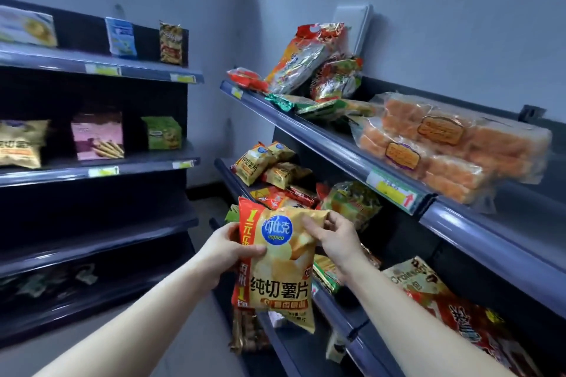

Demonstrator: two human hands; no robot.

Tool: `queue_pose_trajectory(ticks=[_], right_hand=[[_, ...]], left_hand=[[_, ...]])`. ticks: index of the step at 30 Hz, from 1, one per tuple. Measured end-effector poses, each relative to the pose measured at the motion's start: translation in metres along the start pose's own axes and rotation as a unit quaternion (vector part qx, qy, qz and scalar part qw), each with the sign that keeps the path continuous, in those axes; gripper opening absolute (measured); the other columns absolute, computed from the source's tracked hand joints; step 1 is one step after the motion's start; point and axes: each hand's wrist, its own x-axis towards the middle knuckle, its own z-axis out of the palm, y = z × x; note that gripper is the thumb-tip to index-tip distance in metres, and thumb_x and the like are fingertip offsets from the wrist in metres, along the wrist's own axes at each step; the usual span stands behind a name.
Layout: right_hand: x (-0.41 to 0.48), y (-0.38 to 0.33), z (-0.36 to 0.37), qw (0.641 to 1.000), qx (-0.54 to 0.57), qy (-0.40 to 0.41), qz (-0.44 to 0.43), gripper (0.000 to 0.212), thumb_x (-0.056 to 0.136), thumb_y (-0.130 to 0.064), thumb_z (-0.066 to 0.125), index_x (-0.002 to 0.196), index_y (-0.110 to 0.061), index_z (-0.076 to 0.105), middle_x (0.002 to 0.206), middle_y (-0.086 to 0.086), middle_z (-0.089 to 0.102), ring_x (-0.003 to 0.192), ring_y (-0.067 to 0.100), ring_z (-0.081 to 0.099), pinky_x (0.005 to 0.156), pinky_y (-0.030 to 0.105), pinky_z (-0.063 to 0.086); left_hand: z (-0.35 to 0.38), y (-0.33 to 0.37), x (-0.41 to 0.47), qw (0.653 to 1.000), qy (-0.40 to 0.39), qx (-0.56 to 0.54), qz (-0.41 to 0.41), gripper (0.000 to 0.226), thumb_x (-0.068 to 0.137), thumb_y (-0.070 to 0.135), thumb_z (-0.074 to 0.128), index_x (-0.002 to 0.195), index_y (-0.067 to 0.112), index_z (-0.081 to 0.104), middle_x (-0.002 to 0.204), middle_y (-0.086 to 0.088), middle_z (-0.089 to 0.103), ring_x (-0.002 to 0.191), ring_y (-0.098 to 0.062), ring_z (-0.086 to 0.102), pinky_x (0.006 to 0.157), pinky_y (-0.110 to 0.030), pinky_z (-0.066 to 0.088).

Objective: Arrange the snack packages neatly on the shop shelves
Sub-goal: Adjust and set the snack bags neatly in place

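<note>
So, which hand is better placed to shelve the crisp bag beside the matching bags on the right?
Probably right: right hand pinches the crisp bag nearest the matching bags; left hand grips its far edge.

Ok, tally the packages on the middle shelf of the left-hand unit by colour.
yellow bag: 1
pink box: 1
green box: 1
Total: 3
</note>
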Motion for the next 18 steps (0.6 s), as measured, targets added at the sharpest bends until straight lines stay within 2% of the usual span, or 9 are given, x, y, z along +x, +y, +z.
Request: queue_pose_trajectory(ticks=[4,5,7,9,11,13,14,16,18], right_hand=[[0.076,0.002,0.028,1.0,0.012,0.023,-0.014,0.017,0.076,-0.027,0.078,0.082,-0.016,0.067,0.087,0.005,0.073,0.08,0.019,0.066,0.064,0.03,0.054],[0.097,0.002,0.033,0.999,0.013,0.034,-0.013,0.015,0.077,-0.026,0.078,0.08,-0.017,0.067,0.086,0.004,0.072,0.079,0.017,0.065,0.064,0.03,0.054],[0.138,0.002,0.042,0.998,0.011,0.059,-0.012,0.015,0.077,-0.025,0.079,0.077,-0.015,0.068,0.083,0.004,0.073,0.08,0.02,0.066,0.072,0.037,0.056],[0.179,0.002,0.049,0.996,0.017,0.083,-0.014,0.018,0.076,-0.025,0.08,0.076,-0.011,0.069,0.082,0.007,0.074,0.084,0.028,0.069,0.077,0.044,0.057],[0.214,0.003,0.055,0.995,0.019,0.1,-0.005,0.019,0.077,-0.026,0.08,0.078,-0.011,0.069,0.082,0.007,0.074,0.086,0.03,0.07,0.077,0.045,0.059],[0.248,0.01,0.062,0.993,0.032,0.11,0.019,0.024,0.079,-0.028,0.078,0.091,-0.01,0.068,0.092,0.006,0.072,0.089,0.026,0.067,0.079,0.037,0.057],[0.264,0.014,0.067,0.991,0.036,0.12,0.035,0.036,0.078,-0.031,0.078,0.103,-0.009,0.066,0.101,0.007,0.07,0.095,0.025,0.065,0.084,0.037,0.055],[0.296,0.022,0.077,0.987,0.038,0.143,0.061,0.062,0.075,-0.039,0.078,0.125,-0.01,0.057,0.122,0.01,0.063,0.111,0.027,0.06,0.097,0.045,0.05],[0.327,0.031,0.086,0.984,0.039,0.16,0.067,0.073,0.075,-0.041,0.078,0.135,-0.012,0.049,0.133,0.01,0.056,0.12,0.029,0.055,0.103,0.048,0.045]], left_hand=[[-0.029,0.002,0.075,0.999,0.018,0.037,0.003,0.064,0.066,0.015,0.086,0.123,0.015,0.056,0.108,-0.005,0.07,0.099,-0.022,0.068,0.082,-0.036,0.056],[-0.036,0.004,0.094,0.998,0.02,0.052,-0.001,0.062,0.069,0.012,0.084,0.124,0.013,0.055,0.107,-0.005,0.07,0.098,-0.021,0.068,0.078,-0.033,0.055],[-0.048,0.01,0.133,0.996,0.031,0.079,-0.006,0.062,0.071,0.01,0.083,0.125,0.008,0.054,0.102,-0.003,0.068,0.097,-0.021,0.067,0.083,-0.036,0.055],[-0.059,0.019,0.169,0.992,0.047,0.116,-0.001,0.065,0.069,0.014,0.086,0.126,0.011,0.055,0.097,0.002,0.064,0.096,-0.018,0.065,0.086,-0.032,0.052],[-0.068,0.028,0.202,0.989,0.048,0.14,0.006,0.073,0.06,0.023,0.09,0.125,0.012,0.056,0.102,0.0,0.064,0.094,-0.014,0.064,0.081,-0.026,0.05],[-0.076,0.034,0.235,0.986,0.043,0.159,0.009,0.078,0.055,0.03,0.089,0.124,0.013,0.057,0.11,-0.004,0.065,0.093,-0.014,0.063,0.073,-0.022,0.049],[-0.079,0.036,0.253,0.984,0.043,0.172,0.009,0.074,0.06,0.029,0.089,0.125,0.014,0.057,0.114,-0.005,0.064,0.095,-0.014,0.063,0.071,-0.021,0.049],[-0.089,0.038,0.292,0.98,0.043,0.195,0.007,0.07,0.067,0.027,0.086,0.129,0.015,0.055,0.12,-0.007,0.062,0.101,-0.016,0.062,0.083,-0.026,0.052],[-0.097,0.037,0.334,0.976,0.038,0.215,0.006,0.072,0.067,0.029,0.086,0.131,0.016,0.054,0.122,-0.007,0.061,0.104,-0.017,0.061,0.093,-0.031,0.051]])
